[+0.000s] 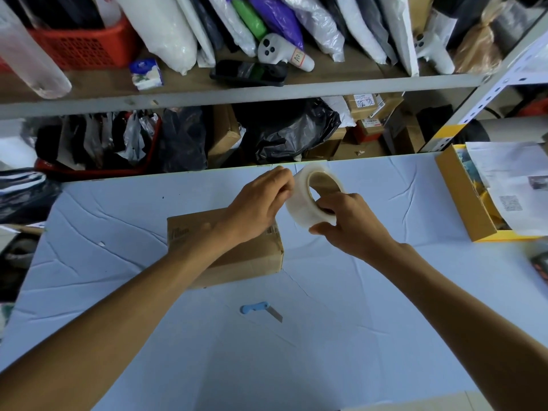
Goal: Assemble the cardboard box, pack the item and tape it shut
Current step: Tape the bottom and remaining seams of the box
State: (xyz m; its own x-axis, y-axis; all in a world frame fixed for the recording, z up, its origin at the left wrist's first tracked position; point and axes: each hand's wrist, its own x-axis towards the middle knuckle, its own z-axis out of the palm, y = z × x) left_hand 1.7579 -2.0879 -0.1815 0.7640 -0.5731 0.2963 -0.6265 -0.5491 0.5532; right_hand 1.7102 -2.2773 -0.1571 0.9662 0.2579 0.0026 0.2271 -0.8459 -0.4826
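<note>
A closed brown cardboard box [249,259] lies on the pale blue table [370,292], partly under my left forearm. Above and to the right of it I hold a roll of clear packing tape [299,209] in the air. My right hand [350,223] grips the roll, with fingers hooked through its core. My left hand [261,203] pinches at the roll's outer edge on the left side. The packed item is hidden inside the box.
A blue utility knife [259,309] with its blade out lies on the table in front of the box. An open yellow-brown box [462,197] with papers stands at the right edge. Cluttered shelves [237,93] of bags and parcels rise behind the table.
</note>
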